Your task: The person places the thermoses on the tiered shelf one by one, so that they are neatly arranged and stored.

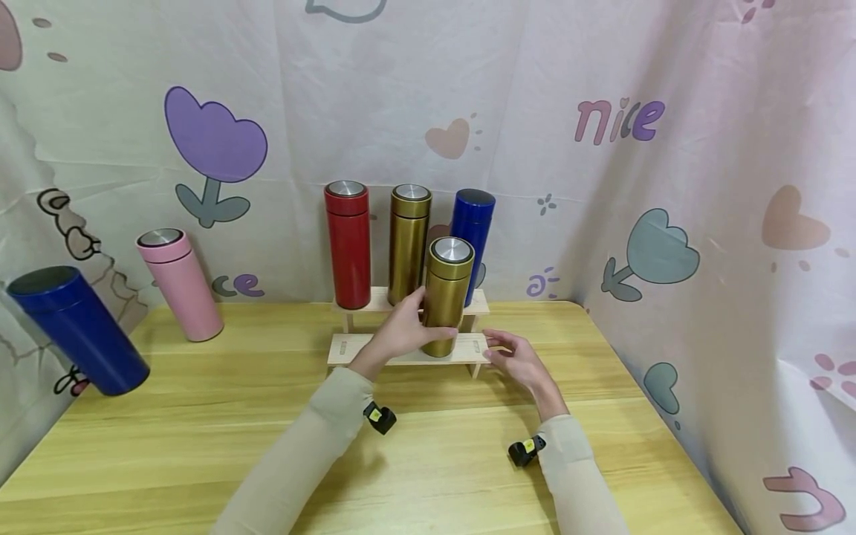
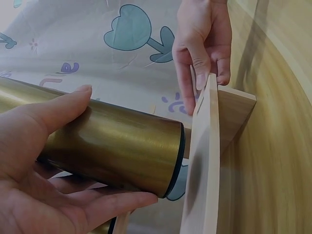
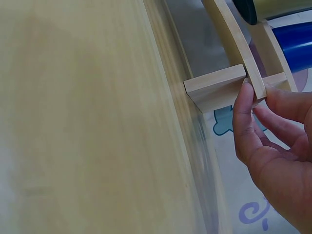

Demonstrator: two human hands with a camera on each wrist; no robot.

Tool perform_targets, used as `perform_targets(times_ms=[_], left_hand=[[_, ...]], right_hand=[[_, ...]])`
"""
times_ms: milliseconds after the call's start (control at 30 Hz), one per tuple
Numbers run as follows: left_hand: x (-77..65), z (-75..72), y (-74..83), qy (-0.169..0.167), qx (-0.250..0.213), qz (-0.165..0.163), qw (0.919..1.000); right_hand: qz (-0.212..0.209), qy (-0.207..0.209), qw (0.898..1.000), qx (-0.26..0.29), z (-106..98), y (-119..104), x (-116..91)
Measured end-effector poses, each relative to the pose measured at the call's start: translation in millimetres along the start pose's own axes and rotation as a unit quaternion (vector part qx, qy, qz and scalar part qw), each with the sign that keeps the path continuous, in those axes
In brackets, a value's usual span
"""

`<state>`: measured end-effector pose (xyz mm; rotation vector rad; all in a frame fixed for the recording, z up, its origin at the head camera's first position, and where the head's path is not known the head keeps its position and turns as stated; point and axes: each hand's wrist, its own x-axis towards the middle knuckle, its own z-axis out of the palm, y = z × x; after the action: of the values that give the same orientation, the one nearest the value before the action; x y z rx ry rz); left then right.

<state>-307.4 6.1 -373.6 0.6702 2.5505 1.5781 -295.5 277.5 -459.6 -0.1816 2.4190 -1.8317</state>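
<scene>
A gold thermos bottle [image 1: 446,297] with a silver-topped lid is gripped near its base by my left hand [image 1: 401,331]. In the left wrist view, the thumb and fingers wrap the gold body [image 2: 131,146], and a small gap shows between its base and the lower shelf [image 2: 202,161]. My right hand [image 1: 521,364] pinches the right end of that lower shelf of a two-step wooden stand [image 1: 348,349]; the right wrist view shows thumb and fingertips on the board [image 3: 243,53]. On the upper step stand a red bottle [image 1: 349,253], another gold bottle [image 1: 408,245] and a blue bottle [image 1: 473,215], partly hidden.
Over on the table's left side are a pink bottle [image 1: 182,286] and a larger blue bottle [image 1: 83,331]. The wood-grain table [image 1: 428,461] meets a patterned cloth [image 1: 521,96] behind the stand and at both sides.
</scene>
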Motion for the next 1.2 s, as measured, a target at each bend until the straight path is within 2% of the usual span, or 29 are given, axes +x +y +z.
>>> perform_targets(times_ms=[167, 400, 767, 1200], left_hand=[[3.3, 6.5, -1.0, 0.005, 0.007, -0.012, 0.9999], [7.6, 17.0, -5.2, 0.008, -0.002, 0.003, 1.0], [12.1, 25.7, -6.6, 0.022, -0.008, 0.0, 0.9997], [13.3, 32.6, -9.0, 0.01, -0.022, 0.0, 0.9997]], right_hand=[[-0.001, 0.001, 1.0, 0.001, 0.3, 0.5, 0.1], [-0.002, -0.002, 1.0, 0.005, 0.5, 0.4, -1.2], [0.006, -0.002, 1.0, -0.004, -0.9, 1.4, 0.4], [-0.003, -0.008, 1.0, 0.011, -1.4, -0.3, 0.1]])
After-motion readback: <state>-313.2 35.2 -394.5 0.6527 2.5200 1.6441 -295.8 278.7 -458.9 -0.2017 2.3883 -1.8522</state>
